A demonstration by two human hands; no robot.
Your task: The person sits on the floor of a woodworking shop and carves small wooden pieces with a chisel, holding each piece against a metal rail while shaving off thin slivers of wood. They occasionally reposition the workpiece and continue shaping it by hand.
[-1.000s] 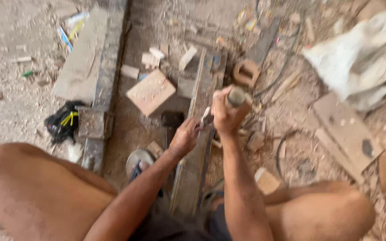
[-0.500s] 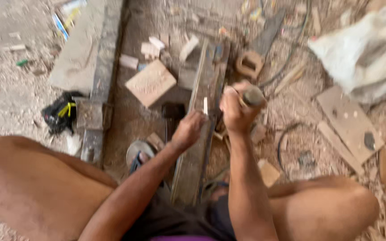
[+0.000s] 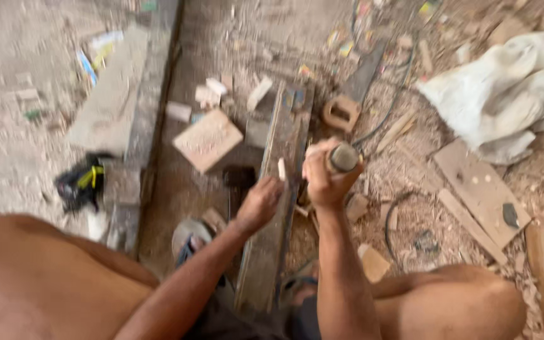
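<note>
The left hand [image 3: 259, 204] pinches a small pale chisel [image 3: 281, 169] upright on the long plank [image 3: 278, 189] on the floor, steadying it, while the right hand's [image 3: 323, 176] fingers wrap tight round a wooden mallet handle [image 3: 342, 157] (raised just above, for striking).

chisel [image 3: 281, 169]: small pale tool, stands upright on the plank, pinched at its lower end
mallet [image 3: 342, 157]: round wooden handle, gripped and raised just right of the chisel
plank [image 3: 278, 208]: long dark board, runs lengthwise between the knees

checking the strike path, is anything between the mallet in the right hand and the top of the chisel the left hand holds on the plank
Nothing visible: the mallet in the right hand sits just right of the chisel in the left hand, with open space between them over the plank.
</note>
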